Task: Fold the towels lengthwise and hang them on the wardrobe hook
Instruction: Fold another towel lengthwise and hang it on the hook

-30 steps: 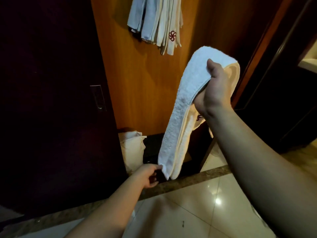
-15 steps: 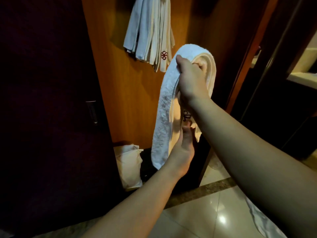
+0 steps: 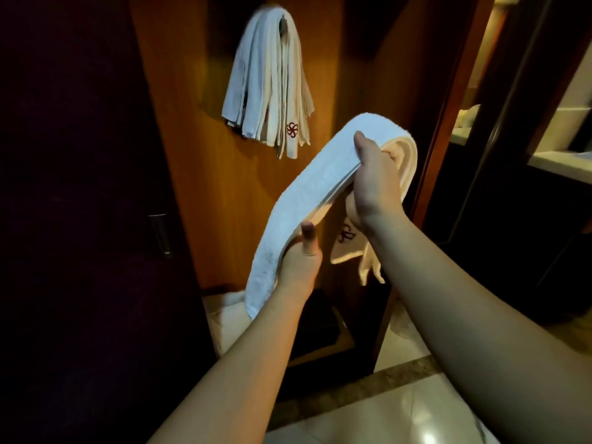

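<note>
A white towel (image 3: 307, 184) folded into a long narrow strip hangs doubled over in front of the wardrobe. My right hand (image 3: 374, 184) grips it near the bend at the top, thumb over the strip. My left hand (image 3: 299, 261) holds the lower part of the front length, thumb up. A red emblem (image 3: 346, 233) shows on the back length below my right wrist. Several folded white towels (image 3: 269, 88) hang from the hook (image 3: 283, 25) on the orange wood panel (image 3: 192, 161).
A dark wardrobe door (image 3: 80, 219) with a metal handle (image 3: 161, 233) fills the left. White bags or cloth (image 3: 224, 318) sit on the wardrobe floor beside a dark box (image 3: 320, 331). Glossy floor tiles (image 3: 400, 411) lie below. A doorway frame (image 3: 448, 107) stands at right.
My left hand came up from the towel's bottom end and took hold of the front length. The camera tilted up, so the hook and hung towels came fully into view.
</note>
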The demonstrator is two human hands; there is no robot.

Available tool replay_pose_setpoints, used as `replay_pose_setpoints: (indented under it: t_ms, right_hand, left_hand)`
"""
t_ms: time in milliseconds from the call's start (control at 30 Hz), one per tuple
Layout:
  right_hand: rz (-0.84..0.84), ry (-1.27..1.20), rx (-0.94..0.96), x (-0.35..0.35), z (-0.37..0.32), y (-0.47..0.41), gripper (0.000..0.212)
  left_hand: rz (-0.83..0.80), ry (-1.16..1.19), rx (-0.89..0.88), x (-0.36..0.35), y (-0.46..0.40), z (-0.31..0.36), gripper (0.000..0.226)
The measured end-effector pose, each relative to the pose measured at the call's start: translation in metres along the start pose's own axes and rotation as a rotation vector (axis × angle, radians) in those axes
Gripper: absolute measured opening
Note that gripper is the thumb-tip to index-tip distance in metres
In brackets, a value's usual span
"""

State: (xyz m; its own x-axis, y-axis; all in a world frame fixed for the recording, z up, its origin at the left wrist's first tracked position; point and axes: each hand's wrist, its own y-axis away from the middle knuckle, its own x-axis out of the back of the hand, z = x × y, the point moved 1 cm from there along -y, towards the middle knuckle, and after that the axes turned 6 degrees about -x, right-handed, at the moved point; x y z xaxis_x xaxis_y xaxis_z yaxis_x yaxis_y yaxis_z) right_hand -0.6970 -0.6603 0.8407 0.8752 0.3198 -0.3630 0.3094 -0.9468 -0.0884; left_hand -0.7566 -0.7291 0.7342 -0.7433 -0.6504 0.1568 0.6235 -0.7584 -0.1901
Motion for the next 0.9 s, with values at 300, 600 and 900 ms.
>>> replay_pose_setpoints:
  t_ms: [300, 600, 900]
  right_hand:
    - [0.085, 0.213, 0.138, 0.031, 0.010, -0.012, 0.043]
    - [0.025, 0.319, 0.016, 0.046, 0.019, -0.028, 0.066]
    - [-0.005, 0.161, 0.065, 0.013, 0.009, -0.076, 0.067]
  left_hand:
    - [0.372, 1.202, 0.134, 0.008, -0.001, 0.053, 0.042]
    - [0.457, 1.243, 0.173, 0.046, -0.034, 0.084, 0.015]
    - [0.148, 0.691, -0.019, 0.080, -0.094, 0.093, 0.067]
